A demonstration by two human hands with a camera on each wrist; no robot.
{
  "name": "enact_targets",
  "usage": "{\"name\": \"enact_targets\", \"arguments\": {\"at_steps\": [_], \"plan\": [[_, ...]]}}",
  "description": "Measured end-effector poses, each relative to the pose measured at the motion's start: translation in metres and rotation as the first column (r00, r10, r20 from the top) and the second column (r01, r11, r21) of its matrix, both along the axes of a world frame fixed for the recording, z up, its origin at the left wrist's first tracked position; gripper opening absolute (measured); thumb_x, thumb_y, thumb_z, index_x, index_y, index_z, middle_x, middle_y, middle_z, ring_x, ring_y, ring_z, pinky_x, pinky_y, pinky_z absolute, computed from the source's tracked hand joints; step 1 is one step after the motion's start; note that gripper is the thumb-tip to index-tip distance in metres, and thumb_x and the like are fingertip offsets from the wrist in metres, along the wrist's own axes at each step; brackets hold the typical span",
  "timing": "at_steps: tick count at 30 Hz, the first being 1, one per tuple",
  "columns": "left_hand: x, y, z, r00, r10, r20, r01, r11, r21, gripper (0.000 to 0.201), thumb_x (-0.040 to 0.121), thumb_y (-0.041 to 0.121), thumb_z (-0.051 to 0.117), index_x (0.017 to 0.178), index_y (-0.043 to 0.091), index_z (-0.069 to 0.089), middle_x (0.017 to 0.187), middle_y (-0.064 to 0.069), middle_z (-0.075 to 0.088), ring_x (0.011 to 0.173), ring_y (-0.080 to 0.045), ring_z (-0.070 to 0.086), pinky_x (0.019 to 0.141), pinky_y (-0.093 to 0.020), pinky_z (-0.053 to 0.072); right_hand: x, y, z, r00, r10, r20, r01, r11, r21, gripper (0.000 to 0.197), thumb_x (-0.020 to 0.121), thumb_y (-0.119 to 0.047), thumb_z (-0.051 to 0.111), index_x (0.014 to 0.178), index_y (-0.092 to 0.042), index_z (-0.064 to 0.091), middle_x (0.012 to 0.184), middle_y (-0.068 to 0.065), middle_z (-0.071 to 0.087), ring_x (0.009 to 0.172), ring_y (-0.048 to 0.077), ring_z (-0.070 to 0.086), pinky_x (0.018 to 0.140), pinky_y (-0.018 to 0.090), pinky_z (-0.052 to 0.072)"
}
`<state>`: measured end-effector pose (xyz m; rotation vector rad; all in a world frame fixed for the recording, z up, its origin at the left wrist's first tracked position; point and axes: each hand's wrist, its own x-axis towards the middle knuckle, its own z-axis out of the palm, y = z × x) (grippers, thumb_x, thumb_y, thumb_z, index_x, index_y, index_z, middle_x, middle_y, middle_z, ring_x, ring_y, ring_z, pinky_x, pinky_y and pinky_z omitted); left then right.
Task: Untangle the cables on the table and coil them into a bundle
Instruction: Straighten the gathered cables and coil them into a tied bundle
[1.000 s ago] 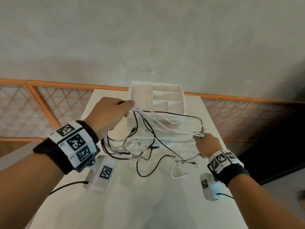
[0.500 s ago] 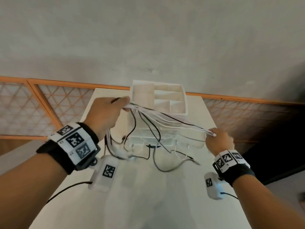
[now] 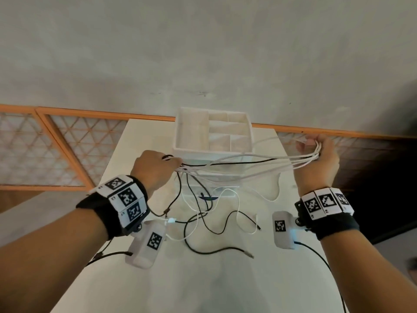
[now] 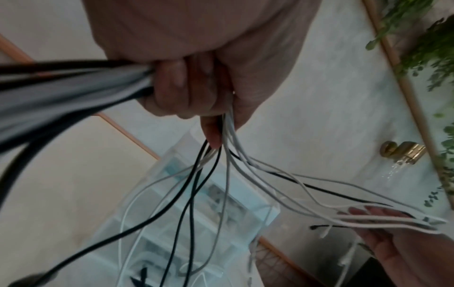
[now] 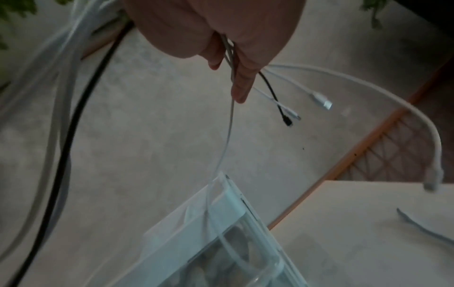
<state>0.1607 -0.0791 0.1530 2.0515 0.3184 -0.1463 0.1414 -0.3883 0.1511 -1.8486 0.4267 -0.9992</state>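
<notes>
Several thin white and black cables (image 3: 243, 164) stretch in the air between my two hands, above the white table (image 3: 203, 279). My left hand (image 3: 155, 169) grips one end of the bunch in a fist (image 4: 194, 91), and loose lengths hang from it down to the table (image 3: 209, 220). My right hand (image 3: 318, 159), raised at the right, holds the other end of the bunch (image 5: 229, 50) between curled fingers. Short cable ends with plugs (image 5: 321, 101) stick out past that hand.
A clear plastic drawer organiser (image 3: 213, 136) with an open compartment tray on top stands at the far middle of the table, under the stretched cables. An orange-framed lattice rail (image 3: 67, 152) runs behind the table. Green leaves (image 4: 437, 50) show in the left wrist view.
My right hand has drawn the cables up and out to the right, pulling them taut. My left hand has stayed about where it was, and more loose cable now lies spread on the table.
</notes>
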Motion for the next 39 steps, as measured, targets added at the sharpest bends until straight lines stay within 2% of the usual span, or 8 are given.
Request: {"name": "enact_targets", "arguments": {"at_steps": [7,12,14,18,21,26,32,39], "plan": [[0.003,0.016,0.001,0.997,0.007,0.071,0.007,0.982,-0.191,0.045,0.089,0.032,0.067,0.061,0.012,0.037,0.051,0.000,0.023,0.047,-0.020,0.017,0.049,-0.027,0.018,-0.013,-0.008,-0.061,0.873,-0.034,-0.487,-0.104,0.962,-0.253,0.049,0.084,0.006,0.055,0.132,-0.007,0.050,0.132,0.016,0.052,0.115,0.033,0.056,0.092,0.032,0.043],[-0.001,0.016,0.013,0.982,-0.107,0.154,0.158,0.915,-0.372,0.034,0.095,0.034,0.063,0.089,0.001,0.071,0.048,0.004,0.022,0.044,-0.016,0.014,0.043,-0.023,0.014,-0.044,-0.001,-0.122,0.176,0.041,-0.984,-0.593,0.802,-0.072,0.081,0.075,-0.017,0.054,0.149,-0.041,0.031,0.133,0.006,0.060,0.112,0.026,0.064,0.097,0.037,0.053],[-0.004,0.012,0.018,0.974,-0.159,0.163,0.211,0.901,-0.379,0.032,0.095,0.036,0.062,0.092,0.006,0.075,0.050,0.003,0.021,0.046,-0.016,0.014,0.045,-0.025,0.013,-0.038,0.011,-0.106,0.295,0.013,-0.955,-0.619,0.765,-0.181,0.062,0.075,-0.021,0.048,0.131,-0.046,0.054,0.109,0.000,0.072,0.086,0.017,0.069,0.085,0.034,0.058],[-0.010,0.001,0.028,0.955,-0.274,0.116,0.298,0.880,-0.369,0.050,0.092,0.050,0.058,0.065,0.008,0.058,0.048,0.007,0.023,0.047,-0.015,0.015,0.044,-0.022,0.015,-0.021,0.047,-0.032,0.809,0.327,-0.488,-0.497,0.824,-0.273,0.021,0.091,-0.015,0.063,0.099,-0.032,0.072,0.087,-0.013,0.070,0.053,-0.002,0.055,0.061,0.009,0.045],[-0.014,-0.007,0.036,0.935,-0.341,0.097,0.353,0.873,-0.337,0.054,0.095,0.053,0.051,0.082,0.003,0.064,0.046,0.007,0.026,0.046,-0.016,0.017,0.041,-0.021,0.019,-0.019,0.089,0.015,0.686,0.661,-0.303,-0.707,0.705,-0.062,0.020,0.086,-0.022,0.075,0.105,-0.026,0.072,0.093,-0.012,0.072,0.062,0.009,0.056,0.061,0.015,0.048],[-0.022,-0.002,0.038,0.843,-0.513,0.165,0.535,0.831,-0.150,0.037,0.090,0.047,0.061,0.075,0.015,0.071,0.047,0.000,0.031,0.044,-0.017,0.023,0.046,-0.025,0.021,-0.017,0.114,0.025,0.515,0.820,-0.251,-0.832,0.548,0.086,0.012,0.080,-0.010,0.076,0.090,-0.013,0.071,0.074,-0.001,0.067,0.069,0.031,0.058,0.070,0.048,0.053],[-0.030,0.005,0.035,0.823,-0.531,0.202,0.546,0.837,-0.024,0.046,0.081,0.050,0.066,0.088,0.004,0.072,0.043,0.011,0.038,0.042,-0.009,0.031,0.044,-0.020,0.027,-0.017,0.120,0.017,0.436,0.796,-0.420,-0.870,0.493,0.032,0.012,0.077,-0.010,0.070,0.074,-0.020,0.066,0.055,-0.013,0.057,0.049,0.003,0.047,0.053,0.017,0.039],[-0.026,0.019,0.041,0.873,-0.459,0.166,0.481,0.866,-0.138,0.047,0.079,0.053,0.066,0.072,0.007,0.061,0.052,0.000,0.026,0.045,-0.016,0.020,0.045,-0.022,0.019,-0.014,0.087,-0.036,0.443,0.515,-0.734,-0.838,0.529,-0.135,0.022,0.088,-0.022,0.066,0.069,-0.032,0.066,0.059,-0.007,0.058,0.049,0.002,0.047,0.055,0.016,0.035]]}}
